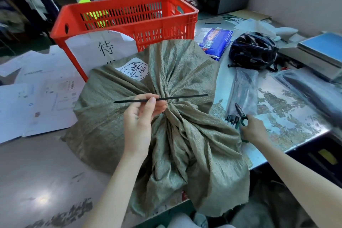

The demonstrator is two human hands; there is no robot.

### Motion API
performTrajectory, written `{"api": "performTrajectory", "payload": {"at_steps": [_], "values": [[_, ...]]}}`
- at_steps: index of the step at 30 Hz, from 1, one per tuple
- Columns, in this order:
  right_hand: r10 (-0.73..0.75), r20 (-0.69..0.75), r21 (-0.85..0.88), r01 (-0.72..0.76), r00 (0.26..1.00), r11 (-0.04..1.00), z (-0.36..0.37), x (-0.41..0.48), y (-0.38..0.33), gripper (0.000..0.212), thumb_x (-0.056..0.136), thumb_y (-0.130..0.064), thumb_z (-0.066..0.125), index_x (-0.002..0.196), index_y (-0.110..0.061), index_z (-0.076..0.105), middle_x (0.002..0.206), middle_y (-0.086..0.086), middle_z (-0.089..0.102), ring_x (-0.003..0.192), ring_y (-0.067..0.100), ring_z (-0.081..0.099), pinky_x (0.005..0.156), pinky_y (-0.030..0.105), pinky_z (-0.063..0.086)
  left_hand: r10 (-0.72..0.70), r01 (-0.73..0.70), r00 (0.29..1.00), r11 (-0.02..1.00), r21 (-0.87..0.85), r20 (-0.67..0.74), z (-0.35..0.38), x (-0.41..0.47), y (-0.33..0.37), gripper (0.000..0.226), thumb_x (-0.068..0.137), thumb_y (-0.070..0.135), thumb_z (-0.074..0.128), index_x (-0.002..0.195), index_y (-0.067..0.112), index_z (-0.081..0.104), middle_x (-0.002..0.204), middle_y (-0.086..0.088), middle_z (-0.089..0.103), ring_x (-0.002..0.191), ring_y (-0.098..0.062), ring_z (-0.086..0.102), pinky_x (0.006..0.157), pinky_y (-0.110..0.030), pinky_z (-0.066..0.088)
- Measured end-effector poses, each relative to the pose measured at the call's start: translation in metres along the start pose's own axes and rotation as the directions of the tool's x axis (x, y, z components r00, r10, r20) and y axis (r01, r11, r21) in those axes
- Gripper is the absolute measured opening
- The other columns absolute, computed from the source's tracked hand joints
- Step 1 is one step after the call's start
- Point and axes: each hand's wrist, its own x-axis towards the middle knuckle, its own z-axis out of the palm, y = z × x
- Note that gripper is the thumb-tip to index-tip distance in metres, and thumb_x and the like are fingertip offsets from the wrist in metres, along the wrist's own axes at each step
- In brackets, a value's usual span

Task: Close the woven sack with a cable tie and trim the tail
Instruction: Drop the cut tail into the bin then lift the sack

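Note:
An olive-green woven sack (177, 135) lies on the table, its mouth gathered into a neck at the middle. A black cable tie (183, 97) crosses that neck horizontally, its pointed tail sticking out to the left. My left hand (142, 116) pinches the tail between thumb and fingers just left of the neck. To the right of the sack, my right hand (253, 129) grips the green handles of a pair of cutters (240, 112), whose dark jaws point up and away. The cutters rest at the table surface, apart from the tie.
A red slatted crate (129, 16) with a paper sign stands behind the sack. A clear bag of black cable ties (244, 89) lies right of it, with a dark helmet (253, 50) and a blue packet (216, 40) beyond. Papers (37, 98) cover the left side.

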Motion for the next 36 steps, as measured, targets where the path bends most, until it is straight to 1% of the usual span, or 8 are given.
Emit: {"api": "performTrajectory", "payload": {"at_steps": [5, 8, 12, 16, 20, 25, 29, 36], "values": [[0.0, -0.009, -0.062, 0.0, 1.0, 0.998, -0.01, -0.001, -0.01, 0.018, 0.087, -0.009, 0.05, 0.099, 0.001, 0.059, 0.086, 0.02, 0.066, 0.066, 0.03, 0.063, 0.059, 0.039, 0.056, -0.011, 0.011, 1.0, 0.999, 0.047, 0.013, 0.0, 0.0, 0.0, 0.014, 0.096, 0.005, 0.05, 0.092, 0.008, 0.063, 0.075, 0.001, 0.072, 0.075, -0.013, 0.068, 0.075, -0.024, 0.054], [-0.065, -0.072, 0.21, 0.079, 0.995, 0.974, -0.03, -0.01, -0.04, 0.022, 0.091, -0.006, 0.05, 0.104, 0.004, 0.064, 0.099, 0.022, 0.068, 0.068, 0.031, 0.064, 0.063, 0.04, 0.057, -0.024, 0.023, 1.0, 0.996, 0.084, 0.019, 0.001, 0.0, -0.001, 0.016, 0.095, 0.005, 0.051, 0.09, 0.011, 0.064, 0.073, 0.003, 0.072, 0.072, -0.011, 0.065, 0.071, -0.022, 0.052], [-0.195, -0.313, 0.488, 0.334, 0.929, 0.807, -0.072, -0.038, -0.103, 0.023, 0.088, -0.003, 0.05, 0.103, -0.006, 0.068, 0.101, 0.009, 0.07, 0.067, 0.007, 0.056, 0.064, 0.019, 0.046, -0.036, 0.031, 0.999, 0.994, 0.109, 0.041, 0.003, 0.004, -0.001, 0.015, 0.095, 0.008, 0.053, 0.088, 0.015, 0.065, 0.073, 0.004, 0.07, 0.07, -0.009, 0.063, 0.069, -0.021, 0.05], [-0.364, -0.414, 0.551, 0.548, 0.834, 0.629, -0.108, -0.084, -0.158, 0.019, 0.084, 0.0, 0.053, 0.087, -0.007, 0.07, 0.082, -0.001, 0.069, 0.066, 0.0, 0.057, 0.063, 0.006, 0.04, -0.029, 0.019, 0.997, 0.991, 0.13, 0.074, 0.002, 0.006, 0.002, 0.013, 0.092, 0.012, 0.055, 0.087, 0.016, 0.066, 0.077, 0.002, 0.069, 0.071, -0.01, 0.064, 0.068, -0.019, 0.05], [-0.623, -0.28, 0.522, 0.661, 0.73, 0.539, -0.112, -0.128, -0.191, 0.009, 0.086, -0.007, 0.059, 0.087, -0.01, 0.068, 0.079, -0.002, 0.069, 0.072, 0.006, 0.059, 0.066, 0.011, 0.044, 0.007, -0.019, 0.997, 0.987, 0.157, 0.08, -0.002, 0.001, 0.007, 0.019, 0.094, 0.007, 0.053, 0.086, 0.016, 0.067, 0.078, 0.003, 0.068, 0.072, -0.008, 0.064, 0.067, -0.017, 0.05], [-0.738, -0.072, 0.583, 0.629, 0.671, 0.515, -0.092, -0.149, -0.206, 0.006, 0.088, -0.012, 0.06, 0.091, -0.009, 0.064, 0.074, 0.0, 0.069, 0.066, 0.009, 0.059, 0.065, 0.017, 0.043, 0.038, -0.037, 0.999, 0.989, 0.145, -0.006, -0.02, -0.01, 0.013, 0.018, 0.092, 0.009, 0.054, 0.085, 0.018, 0.067, 0.077, 0.006, 0.069, 0.069, -0.009, 0.062, 0.066, -0.019, 0.051], [-0.826, 0.014, 0.584, 0.666, 0.563, 0.463, -0.08, -0.161, -0.215, 0.003, 0.087, -0.008, 0.061, 0.086, -0.009, 0.064, 0.059, -0.009, 0.053, 0.055, 0.003, 0.046, 0.057, 0.012, 0.034, 0.057, -0.038, 0.99, 0.989, 0.143, -0.131, -0.047, -0.021, 0.019, 0.023, 0.089, 0.016, 0.054, 0.077, 0.024, 0.072, 0.073, 0.006, 0.068, 0.067, -0.011, 0.062, 0.068, -0.026, 0.052], [-0.898, 0.156, 0.644, 0.647, 0.41, 0.408, -0.051, -0.192, -0.236, 0.005, 0.085, -0.009, 0.064, 0.08, -0.009, 0.064, 0.056, -0.001, 0.057, 0.052, 0.005, 0.045, 0.054, 0.013, 0.034, 0.046, -0.026, 0.893, 0.998, 0.051, -0.447, -0.119, -0.063, 0.032, 0.035, 0.097, 0.01, 0.048, 0.073, 0.021, 0.07, 0.067, 0.006, 0.066, 0.065, -0.009, 0.058, 0.065, -0.019, 0.051]]}}
